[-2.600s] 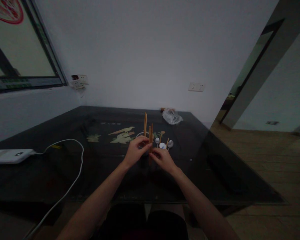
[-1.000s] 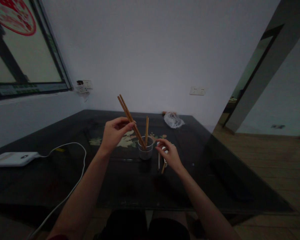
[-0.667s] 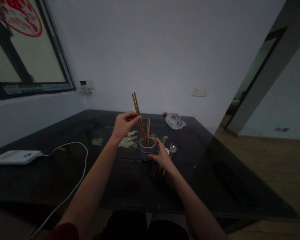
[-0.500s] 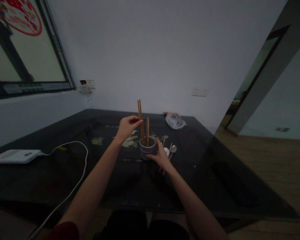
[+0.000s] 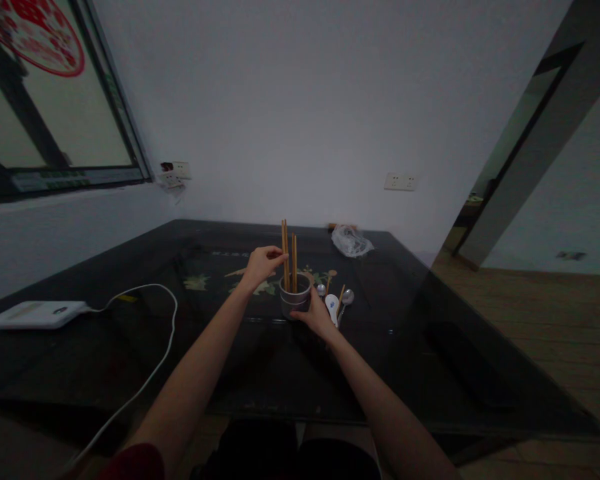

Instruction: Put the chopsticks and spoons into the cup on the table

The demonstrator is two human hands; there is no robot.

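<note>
My left hand (image 5: pixel 263 264) pinches a pair of wooden chopsticks (image 5: pixel 285 247), whose lower ends are inside a round grey holder (image 5: pixel 291 304). More chopsticks (image 5: pixel 295 263) stand in the same holder, just to the right of that pair. My right hand (image 5: pixel 316 315) is wrapped around the holder's right side, thumb at the front. Beside it on the table lie a white ceramic spoon (image 5: pixel 332 307) with a blue mark, a metal spoon (image 5: pixel 347 297), a second small metal spoon (image 5: pixel 321 289) and loose chopsticks (image 5: pixel 341 298), partly hidden by my right hand.
The dark glossy table (image 5: pixel 220 373) has a floral pattern. A crumpled clear plastic bag (image 5: pixel 353 241) lies near the wall. At the left is a white power bank (image 5: pixel 37 315) with a white cable (image 5: pixel 173 320). A dark flat object (image 5: pixel 465 363) lies at the right.
The chopsticks in my left hand have moved down into the holder and stand more upright. My right hand has closed in on the holder, uncovering more of the white spoon.
</note>
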